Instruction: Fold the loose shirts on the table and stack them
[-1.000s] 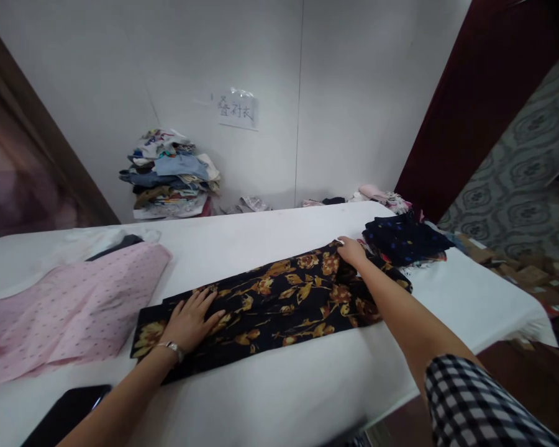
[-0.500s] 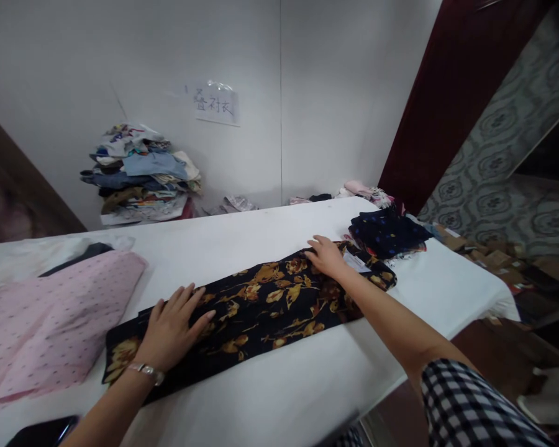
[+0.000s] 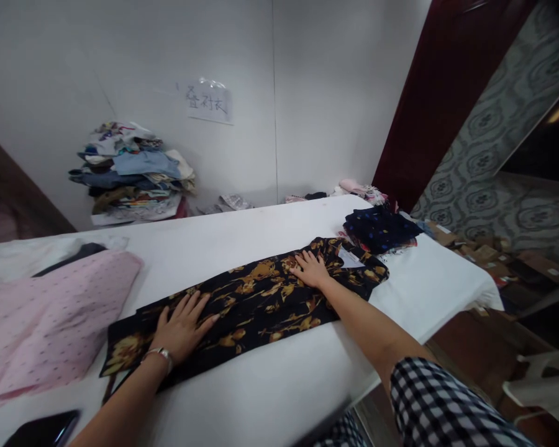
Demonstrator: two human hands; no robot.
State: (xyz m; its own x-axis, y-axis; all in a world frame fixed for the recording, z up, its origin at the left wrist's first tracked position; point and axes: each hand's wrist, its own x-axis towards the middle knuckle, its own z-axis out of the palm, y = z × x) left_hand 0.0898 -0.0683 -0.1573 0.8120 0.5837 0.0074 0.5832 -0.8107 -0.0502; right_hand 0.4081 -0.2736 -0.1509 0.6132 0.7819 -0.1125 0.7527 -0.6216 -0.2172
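Note:
A black shirt (image 3: pixel 261 298) with a golden-brown floral print lies across the white table, folded into a long strip. Its collar end points right, and a pale label shows inside the neck. Flat on the strip's left part rests my left hand (image 3: pixel 181 329), fingers spread. My right hand (image 3: pixel 311 270) lies open on the cloth near the collar, its fingers stretched out. Neither hand grips the fabric. Beyond the collar sits a stack of folded dark blue garments (image 3: pixel 379 228).
A pink dotted garment (image 3: pixel 56 316) covers the table's left side, with white and dark cloth behind it. A phone (image 3: pixel 44 428) lies at the near left edge. Against the wall stands a tall clothes pile (image 3: pixel 135 171). Cardboard boxes (image 3: pixel 484 254) and a white plastic chair (image 3: pixel 540 385) are at right.
My right hand has shifted slightly left along the shirt, uncovering more of the collar end. My left hand stays flat on the cloth. The view has turned slightly right.

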